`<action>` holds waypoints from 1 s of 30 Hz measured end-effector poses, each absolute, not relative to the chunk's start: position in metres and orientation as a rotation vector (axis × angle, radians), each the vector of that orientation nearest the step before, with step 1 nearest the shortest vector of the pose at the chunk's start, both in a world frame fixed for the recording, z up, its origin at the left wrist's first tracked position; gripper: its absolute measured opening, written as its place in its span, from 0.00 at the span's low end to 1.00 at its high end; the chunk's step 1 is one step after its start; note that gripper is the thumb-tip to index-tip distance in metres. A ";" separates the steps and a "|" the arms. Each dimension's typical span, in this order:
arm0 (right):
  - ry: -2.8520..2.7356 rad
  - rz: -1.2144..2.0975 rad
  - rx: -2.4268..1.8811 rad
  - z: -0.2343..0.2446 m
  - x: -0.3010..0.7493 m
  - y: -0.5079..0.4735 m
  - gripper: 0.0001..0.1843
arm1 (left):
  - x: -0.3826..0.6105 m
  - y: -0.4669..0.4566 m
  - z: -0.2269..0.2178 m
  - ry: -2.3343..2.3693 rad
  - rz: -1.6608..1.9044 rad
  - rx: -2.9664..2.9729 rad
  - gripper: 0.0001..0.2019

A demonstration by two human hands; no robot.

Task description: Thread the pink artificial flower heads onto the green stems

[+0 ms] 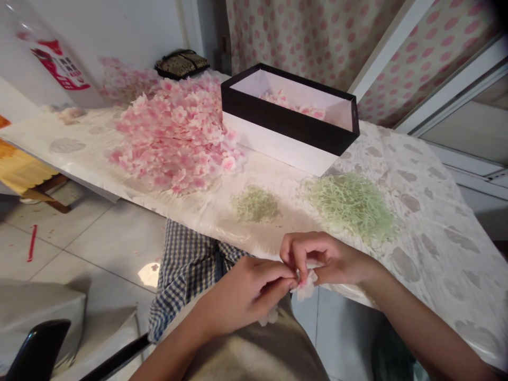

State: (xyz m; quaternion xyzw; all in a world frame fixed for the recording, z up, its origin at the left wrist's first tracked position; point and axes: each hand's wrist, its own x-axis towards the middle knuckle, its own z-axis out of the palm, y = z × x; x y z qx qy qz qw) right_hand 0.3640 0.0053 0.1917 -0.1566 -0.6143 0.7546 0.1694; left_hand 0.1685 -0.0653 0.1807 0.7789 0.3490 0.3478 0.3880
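A small pale pink artificial flower (305, 287) is pinched between my two hands, just off the table's front edge. My left hand (254, 291) is closed, its thumb and forefinger meeting at one side of the flower; more whitish petals (270, 317) show beneath that hand. My right hand (317, 259) has its thumb and fingertips on the same flower, from above and the right. A small heap of pale green stems (256, 203) lies just beyond my hands, and a larger green stem pile (353, 206) lies to the right.
A large heap of pink flowers (174, 132) covers the table's left middle. Behind it stands a black-and-white open box (286, 127) with pink flowers inside. A patterned pouch (181, 63) and a labelled plastic bottle (59, 63) are at the back left. The tablecloth (436, 248) reaches the right edge.
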 end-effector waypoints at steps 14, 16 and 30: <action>-1.920 1.585 -0.604 0.186 0.358 0.005 0.06 | 0.164 -0.067 0.182 1.017 0.895 1.698 0.10; -2.093 1.087 -0.784 0.181 0.359 0.009 0.01 | 0.162 -0.068 0.180 1.057 0.895 1.609 0.09; -2.672 -0.047 -1.169 0.160 0.350 0.028 0.11 | 0.165 -0.076 0.182 0.654 0.896 1.134 0.18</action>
